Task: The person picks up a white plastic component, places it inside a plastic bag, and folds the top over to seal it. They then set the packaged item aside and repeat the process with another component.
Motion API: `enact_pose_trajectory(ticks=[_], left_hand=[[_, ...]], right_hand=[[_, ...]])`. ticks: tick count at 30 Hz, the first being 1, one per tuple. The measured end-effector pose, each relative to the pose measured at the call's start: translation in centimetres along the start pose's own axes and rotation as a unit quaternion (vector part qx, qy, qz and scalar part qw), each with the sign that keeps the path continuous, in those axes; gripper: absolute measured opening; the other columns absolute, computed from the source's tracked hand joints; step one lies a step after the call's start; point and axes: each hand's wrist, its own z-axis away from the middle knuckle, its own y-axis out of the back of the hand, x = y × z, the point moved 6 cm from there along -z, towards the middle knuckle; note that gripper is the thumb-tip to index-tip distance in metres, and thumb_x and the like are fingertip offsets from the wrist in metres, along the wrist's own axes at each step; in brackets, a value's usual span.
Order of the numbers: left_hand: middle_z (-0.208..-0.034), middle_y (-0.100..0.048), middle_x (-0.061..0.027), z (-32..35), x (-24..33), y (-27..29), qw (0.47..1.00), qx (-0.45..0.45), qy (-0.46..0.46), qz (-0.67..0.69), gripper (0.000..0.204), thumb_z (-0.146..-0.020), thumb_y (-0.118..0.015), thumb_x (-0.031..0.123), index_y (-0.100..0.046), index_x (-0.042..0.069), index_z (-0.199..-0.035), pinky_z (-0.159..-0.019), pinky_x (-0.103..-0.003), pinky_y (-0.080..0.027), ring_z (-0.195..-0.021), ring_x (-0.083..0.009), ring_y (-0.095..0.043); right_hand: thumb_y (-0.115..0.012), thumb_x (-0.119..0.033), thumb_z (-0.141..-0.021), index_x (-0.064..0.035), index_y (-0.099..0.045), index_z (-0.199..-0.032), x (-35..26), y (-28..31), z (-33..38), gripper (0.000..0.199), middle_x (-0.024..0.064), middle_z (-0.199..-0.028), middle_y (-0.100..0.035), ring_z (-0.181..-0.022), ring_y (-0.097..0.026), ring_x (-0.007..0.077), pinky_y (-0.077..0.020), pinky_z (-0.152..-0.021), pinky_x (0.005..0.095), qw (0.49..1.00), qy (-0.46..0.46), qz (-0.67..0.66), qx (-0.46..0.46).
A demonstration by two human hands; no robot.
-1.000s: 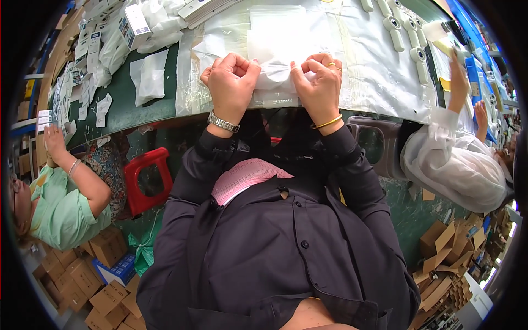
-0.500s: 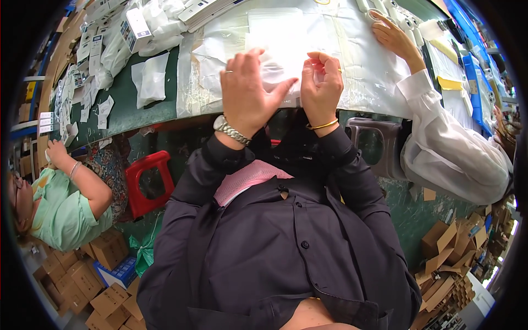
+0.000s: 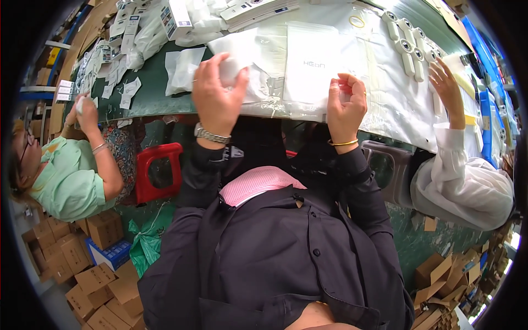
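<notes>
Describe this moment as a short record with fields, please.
Left grip: holds a white pouch
Right grip: half-curled beside a stack of flat white bags; whether it holds anything is unclear
Upper right: white round-headed handheld devices
Upper left: white cartons
Co-workers: pale green top at left, white top at right

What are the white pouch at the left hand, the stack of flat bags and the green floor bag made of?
White pouch: soft plastic or thin foam; matte, lightly creased.
Flat bags: probably frosted plastic film; milky, smooth.
Green floor bag: likely thin plastic film; crinkled, slight sheen.
</notes>
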Motion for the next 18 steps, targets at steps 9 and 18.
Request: enact_pose_trajectory(ticks=[9, 18], left_hand=[[-0.111, -0.069, -0.0100, 0.5, -7.5, 3.0, 0.956, 0.016, -0.119, -0.266, 0.048, -0.087, -0.085, 0.027, -0.073, 0.012, -0.130, -0.103, -0.049, -0.046, -0.113, -0.0352, -0.062], [-0.126, -0.069, -0.0124, -0.8, -10.9, 4.4, 0.942, 0.092, -0.072, -0.315, 0.043, -0.092, -0.084, 0.023, -0.074, 0.010, -0.131, -0.106, -0.049, -0.048, -0.121, -0.0355, -0.063]], right_hand=[[-0.074, -0.006, -0.097, -0.0011, -0.071, -0.113, 0.1, 0.0, -0.1, 0.017, 0.0091, -0.102, -0.070, -0.092, -0.069, 0.0189, -0.0558, -0.085, 0.0325, 1.000, 0.005, 0.002, 0.005], [-0.076, -0.008, -0.098, 0.0002, -0.073, -0.113, 1.5, 1.8, -1.8, 0.017, 0.0069, -0.102, -0.075, -0.088, -0.069, 0.0132, -0.0558, -0.081, 0.0292, 0.995, -0.063, -0.080, -0.018]])
